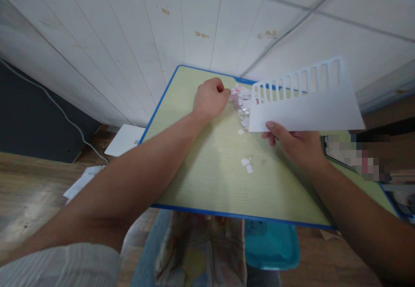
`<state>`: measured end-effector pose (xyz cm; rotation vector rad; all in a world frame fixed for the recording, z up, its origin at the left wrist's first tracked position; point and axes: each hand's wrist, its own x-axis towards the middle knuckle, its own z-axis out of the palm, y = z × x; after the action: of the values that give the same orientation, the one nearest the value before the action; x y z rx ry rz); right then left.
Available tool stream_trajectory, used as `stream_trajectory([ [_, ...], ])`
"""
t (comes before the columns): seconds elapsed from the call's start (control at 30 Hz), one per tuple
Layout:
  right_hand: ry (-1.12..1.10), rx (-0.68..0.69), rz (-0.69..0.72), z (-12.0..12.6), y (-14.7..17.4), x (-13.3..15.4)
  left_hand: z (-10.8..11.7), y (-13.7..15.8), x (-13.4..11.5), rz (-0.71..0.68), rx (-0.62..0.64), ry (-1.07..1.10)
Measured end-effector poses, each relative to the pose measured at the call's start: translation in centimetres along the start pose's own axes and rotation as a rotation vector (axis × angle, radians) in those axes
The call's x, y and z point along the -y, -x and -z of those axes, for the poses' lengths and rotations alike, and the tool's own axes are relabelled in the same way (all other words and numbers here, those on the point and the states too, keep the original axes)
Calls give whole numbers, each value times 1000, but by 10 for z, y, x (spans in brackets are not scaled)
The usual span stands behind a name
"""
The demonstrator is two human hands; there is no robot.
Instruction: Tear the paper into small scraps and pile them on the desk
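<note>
My right hand (292,142) grips the lower edge of a stiff white paper sheet (301,112), thumb on top. A row of long rounded slots is cut along the sheet's far side. My left hand (211,99) is closed, its fingertips at the left edge of a clear plastic bag (240,101) full of small white and pink paper scraps. They seem to pinch the bag's edge, though the hand partly hides this. The sheet's left end covers part of the bag. Small white paper pieces (247,165) lie on the yellow-green table (201,179) nearer to me.
A blurred-out device (353,155) lies at the table's right side. Below the front edge sits a turquoise basin (272,246). White panelled wall (201,19) stands behind, with a grey cable (292,27) running down it. A white flat box (125,140) is left of the table.
</note>
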<state>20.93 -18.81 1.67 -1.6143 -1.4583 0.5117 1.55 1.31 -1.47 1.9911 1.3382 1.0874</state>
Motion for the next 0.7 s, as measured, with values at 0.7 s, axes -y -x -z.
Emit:
stream_trajectory([
  [0.7,19,373,-55,8,5,8,3,3,-5,2,35,-3],
])
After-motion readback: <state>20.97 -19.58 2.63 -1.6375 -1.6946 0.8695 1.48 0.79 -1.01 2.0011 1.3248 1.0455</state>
